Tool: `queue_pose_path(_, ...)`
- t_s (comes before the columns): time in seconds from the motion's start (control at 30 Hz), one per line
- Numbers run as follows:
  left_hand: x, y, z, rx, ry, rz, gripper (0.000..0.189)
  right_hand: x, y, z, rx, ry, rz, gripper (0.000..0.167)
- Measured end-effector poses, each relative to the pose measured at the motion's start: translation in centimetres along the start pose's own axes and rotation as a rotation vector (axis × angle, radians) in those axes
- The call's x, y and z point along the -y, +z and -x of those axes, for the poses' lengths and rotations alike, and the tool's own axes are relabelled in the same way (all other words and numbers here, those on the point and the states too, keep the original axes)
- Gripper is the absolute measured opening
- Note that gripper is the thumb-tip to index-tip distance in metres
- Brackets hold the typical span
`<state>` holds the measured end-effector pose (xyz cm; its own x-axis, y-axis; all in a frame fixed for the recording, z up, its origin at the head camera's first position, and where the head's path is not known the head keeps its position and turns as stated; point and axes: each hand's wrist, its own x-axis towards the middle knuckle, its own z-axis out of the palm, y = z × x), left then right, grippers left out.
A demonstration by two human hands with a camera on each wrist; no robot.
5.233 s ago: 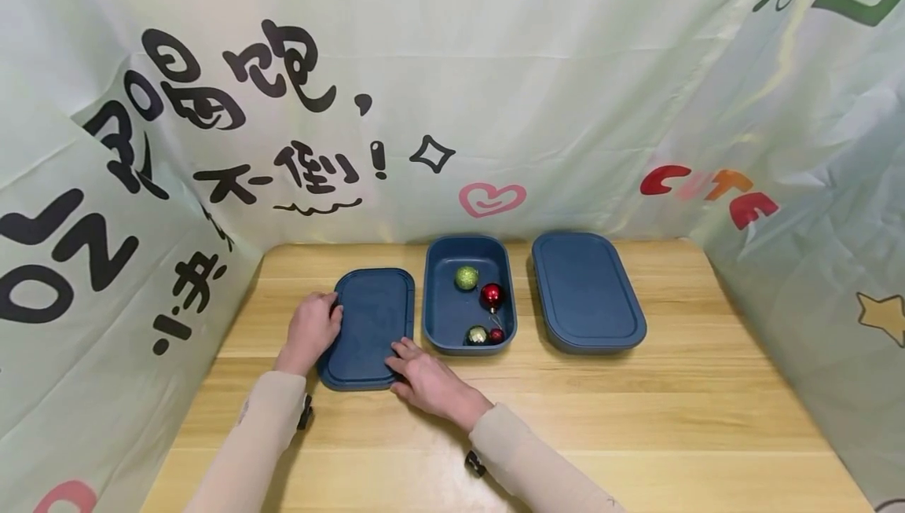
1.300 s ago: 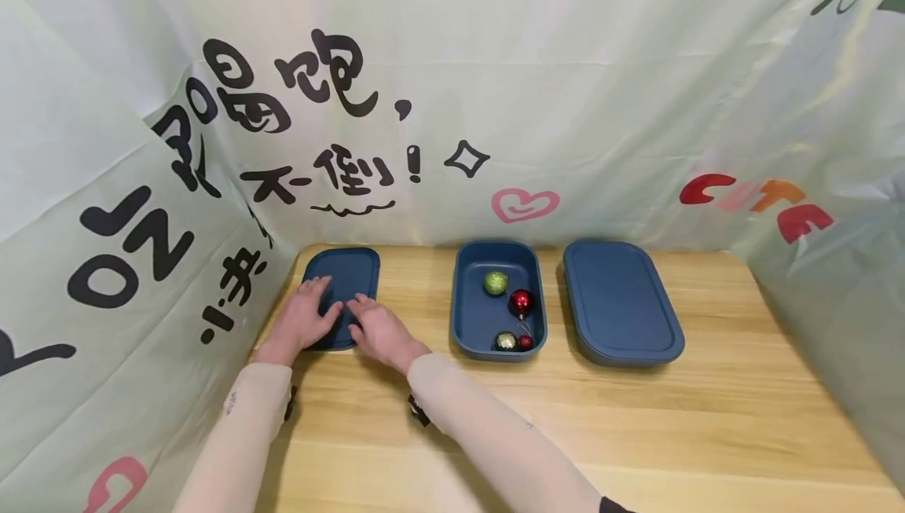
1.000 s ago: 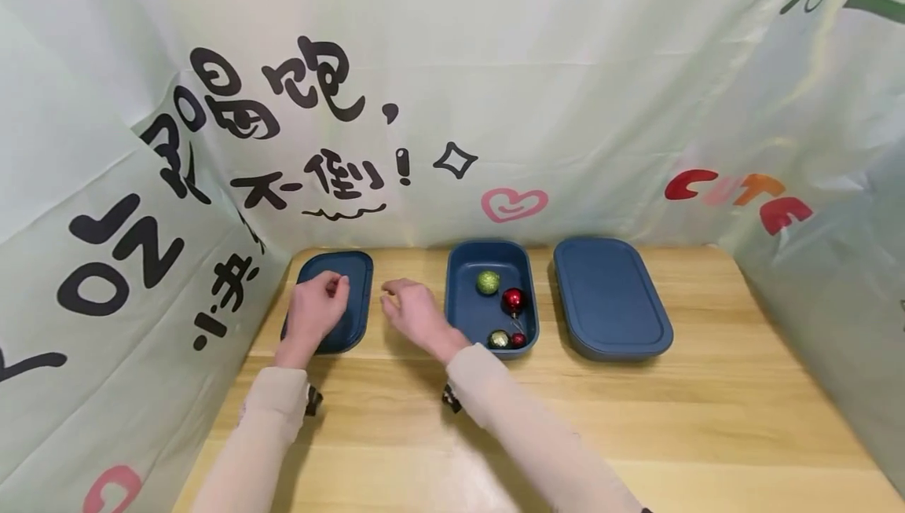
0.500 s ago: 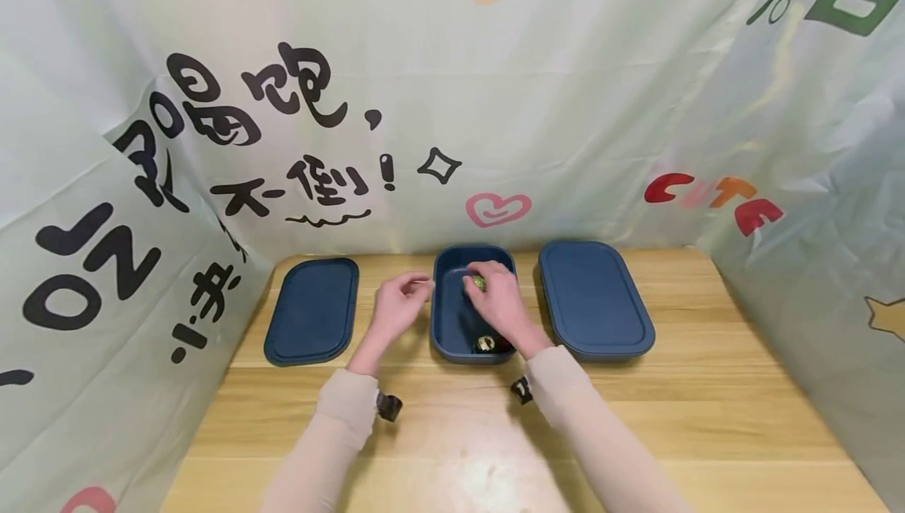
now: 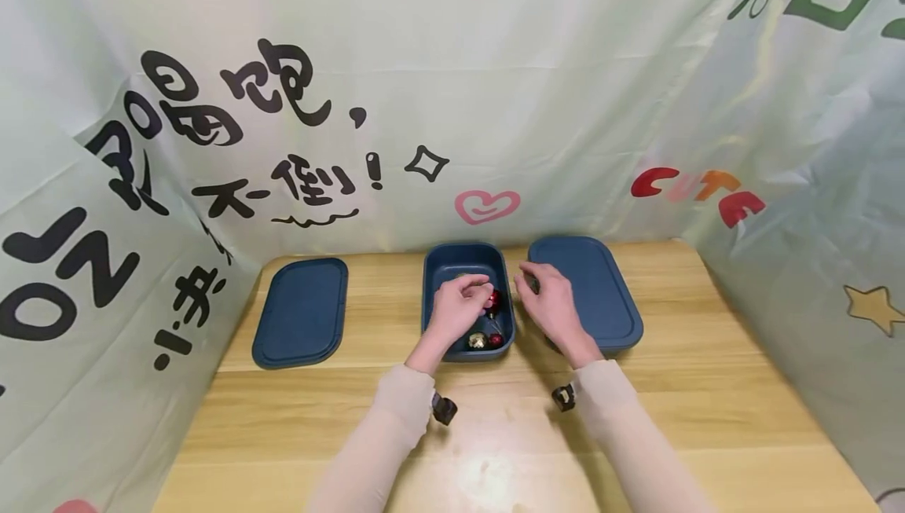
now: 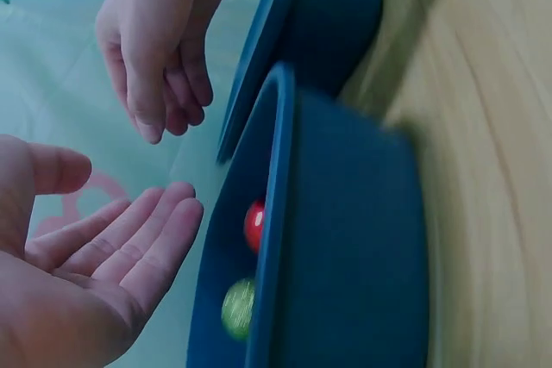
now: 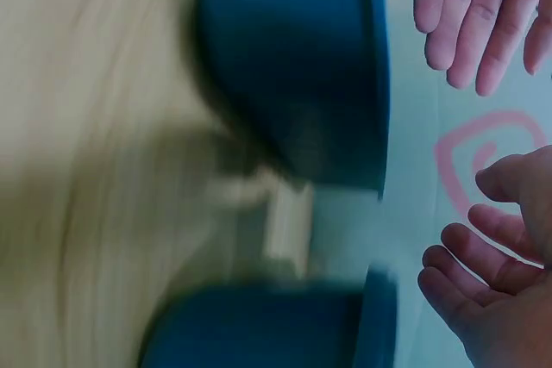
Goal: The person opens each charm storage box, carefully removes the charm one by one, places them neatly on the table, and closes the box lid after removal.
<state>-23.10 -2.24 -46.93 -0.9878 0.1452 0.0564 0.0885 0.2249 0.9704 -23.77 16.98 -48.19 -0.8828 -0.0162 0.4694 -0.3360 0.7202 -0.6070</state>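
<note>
My left hand (image 5: 456,309) hovers over the uncovered blue box (image 5: 467,357), fingers relaxed and holding nothing. Inside that box lie a shiny red ball ornament (image 5: 497,305), a gold-toned one (image 5: 477,340), a small red one (image 5: 496,339) and a glittery green ball (image 6: 239,308), mostly covered by the hand in the head view. To the right, my right hand (image 5: 556,307) hangs loosely curved at the left edge of the lidded blue box (image 5: 601,293), empty. Both wrist views show the hands apart from the boxes. A loose blue lid (image 5: 300,313) lies flat at the left.
The wooden table (image 5: 495,434) ends at the back against a printed cloth (image 5: 396,104). Cloth also rises at the left and right sides. A narrow gap separates the two boxes, and bare wood lies in front of them.
The loose lid was moved back and left, then let go. Both hands have since travelled right, the left to the uncovered box and the right past it to the lidded box.
</note>
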Motion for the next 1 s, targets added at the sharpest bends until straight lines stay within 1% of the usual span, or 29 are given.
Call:
queue_pose_path(0.07, -0.1, 1.0, -0.1, -0.005, -0.009, 0.012, 0.032, -0.8, -0.7, 0.3, 0.001, 0.023, 0.003, 0.031)
queue_pose_path(0.2, -0.4, 2.9, 0.0, -0.034, -0.023, 0.022, 0.031, -2.1, -2.1, 0.8, 0.015, 0.081, 0.005, 0.034)
queue_pose_path(0.33, -0.9, 4.6, 0.2, -0.049, -0.017, -0.03, 0.034, -3.3, -3.5, 1.2, -0.012, 0.105, 0.029, 0.035)
queue_pose_path(0.43, -1.2, 5.8, 0.5, -0.034, -0.025, -0.059, 0.037, -4.2, -4.7, 1.5, -0.043, 0.109, 0.049, 0.034)
queue_pose_path(0.57, -1.7, 7.4, 1.0, 0.0, -0.058, -0.032, 0.043, -5.5, -6.2, 1.8, -0.06, 0.128, 0.054, 0.035)
queue_pose_path(0.63, -2.0, 8.1, 1.2, 0.01, -0.071, -0.012, 0.046, -6.0, -6.8, 1.8, -0.062, 0.14, 0.054, 0.036)
queue_pose_path(0.7, -2.3, 8.7, 1.5, 0.021, -0.069, -0.009, 0.048, -6.5, -7.5, 1.9, -0.077, 0.149, 0.059, 0.036)
queue_pose_path(0.83, -2.5, 9.8, 1.9, 0.022, -0.058, -0.036, 0.053, -7.4, -8.4, 2.3, -0.139, 0.162, 0.065, 0.033)
queue_pose_path(0.93, -2.4, 10.5, 2.2, 0.007, -0.064, -0.066, 0.055, -8.1, -8.9, 2.7, -0.191, 0.164, 0.074, 0.03)
queue_pose_path(1.0, -2.3, 10.8, 2.4, -0.013, -0.07, -0.083, 0.056, -8.5, -9.0, 3.0, -0.21, 0.174, 0.076, 0.028)
